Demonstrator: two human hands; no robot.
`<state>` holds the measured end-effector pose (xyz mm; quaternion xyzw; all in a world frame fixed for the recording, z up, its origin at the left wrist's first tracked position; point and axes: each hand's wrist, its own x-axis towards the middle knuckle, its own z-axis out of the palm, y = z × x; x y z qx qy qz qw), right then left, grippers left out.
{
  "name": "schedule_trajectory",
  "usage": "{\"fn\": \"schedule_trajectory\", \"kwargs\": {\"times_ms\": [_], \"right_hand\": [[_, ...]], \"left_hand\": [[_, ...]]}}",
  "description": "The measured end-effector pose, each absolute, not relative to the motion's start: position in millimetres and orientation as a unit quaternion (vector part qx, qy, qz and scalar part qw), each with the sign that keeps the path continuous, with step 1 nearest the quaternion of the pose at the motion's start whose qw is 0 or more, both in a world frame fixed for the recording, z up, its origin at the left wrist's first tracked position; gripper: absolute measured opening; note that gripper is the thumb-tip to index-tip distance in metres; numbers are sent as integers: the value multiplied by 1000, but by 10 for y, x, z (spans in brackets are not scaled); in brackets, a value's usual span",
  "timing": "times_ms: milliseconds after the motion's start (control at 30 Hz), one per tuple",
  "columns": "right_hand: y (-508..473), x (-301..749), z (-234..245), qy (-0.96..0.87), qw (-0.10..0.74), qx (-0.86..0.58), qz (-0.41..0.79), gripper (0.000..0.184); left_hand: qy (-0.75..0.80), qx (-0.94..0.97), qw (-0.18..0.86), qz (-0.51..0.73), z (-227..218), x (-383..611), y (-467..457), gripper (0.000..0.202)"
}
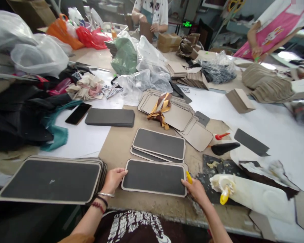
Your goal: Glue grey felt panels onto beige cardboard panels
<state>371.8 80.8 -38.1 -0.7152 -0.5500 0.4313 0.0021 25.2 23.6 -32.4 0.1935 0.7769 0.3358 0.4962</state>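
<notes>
A cardboard panel with a black face (154,177) lies flat on the table in front of me. My left hand (113,180) touches its left edge, fingers curled against it. My right hand (196,189) rests at its right edge and has a small yellow tool (188,177) held in the fingers. Behind the panel sits a short pile of similar black-faced panels (158,144). A taller stack of the same panels (52,180) is at my left. A glue bottle with a yellow nozzle (226,189) lies to the right of my right hand.
A fanned pile of plain cardboard panels with a brown ribbon (174,114) lies further back. A phone (78,113) and a dark foam slab (110,117) sit left of centre. Plastic bags, fabric and boxes crowd the far side. Two other people work at the far edge.
</notes>
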Motion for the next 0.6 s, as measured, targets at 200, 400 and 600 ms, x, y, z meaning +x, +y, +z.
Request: {"fn": "schedule_trajectory", "kwargs": {"times_ms": [200,400,600], "right_hand": [[817,3712,-356,-555,0,-719,418,27],[824,3706,-341,-572,-11,-711,408,27],[850,3675,-334,-575,-36,-713,399,25]], "left_hand": [[778,214,492,327,-325,234,251,40],[786,218,480,323,-367,230,241,39],[782,228,481,324,-400,231,218,37]]}}
